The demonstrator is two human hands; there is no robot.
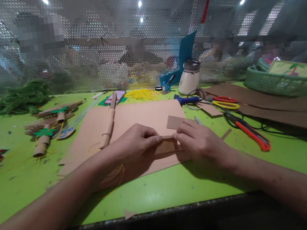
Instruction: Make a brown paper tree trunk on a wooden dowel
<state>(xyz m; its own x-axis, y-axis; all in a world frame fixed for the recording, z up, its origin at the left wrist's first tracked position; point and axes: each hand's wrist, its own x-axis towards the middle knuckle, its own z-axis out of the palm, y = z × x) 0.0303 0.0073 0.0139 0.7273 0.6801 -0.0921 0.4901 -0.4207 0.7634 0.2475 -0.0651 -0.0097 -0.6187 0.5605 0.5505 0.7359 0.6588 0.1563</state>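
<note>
Between my two hands is a small strip of brown card (168,137), its top edge pinched at both ends. My left hand (134,142) has thumb and fingers closed on the strip's left end. At the right end, my right hand (198,139) grips it with bent fingers. Below them lies a stack of tan paper sheets (138,113). A rolled brown paper tube (109,125) with yellow thread rests on the stack, left of my hands. Just behind my right hand is a small grey-brown card piece (175,121).
Right of the stack are a blue glue gun (187,99), scissors (226,101) and a red-black cutter (252,135). Large brown card sheets (269,106) and a green basket (274,81) sit farther right. Paper tube figures (42,140) lie left; a white jar (190,79) stands behind.
</note>
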